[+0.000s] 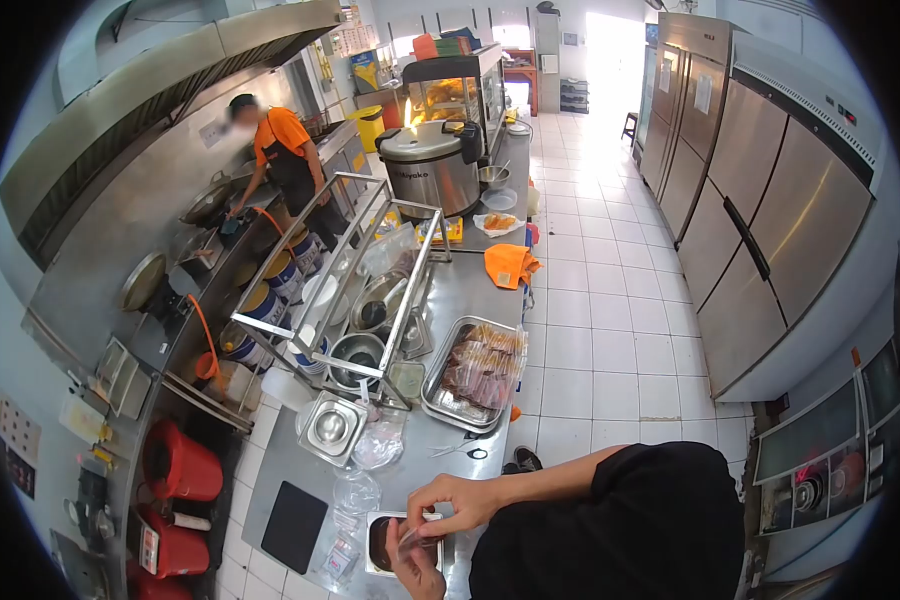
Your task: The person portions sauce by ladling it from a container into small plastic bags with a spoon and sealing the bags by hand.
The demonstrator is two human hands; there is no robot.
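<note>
My right hand [454, 503] reaches in from the right, fingers pinched together over a small metal container [378, 570] of dark brown contents. Just below it, my left hand [418, 572] is closed, its fingertips close to those of the right. Between them is a thin, clear piece of plastic [410, 541], apparently a small bag. Clear plastic bags [356, 492] and small printed packets [341, 556] lie left of the container. A black flat board or tablet [295, 527] rests farther left. Scissors [457, 452] lie beyond my right hand.
A metal tray [432, 405] holds several filled clear bags [480, 365]. Behind it are a metal rack [410, 375], bowls, an orange cloth [510, 266] and a large rice cooker [430, 168]. A co-worker [290, 160] stands at the stove. Steel refrigerators [760, 220] line the right.
</note>
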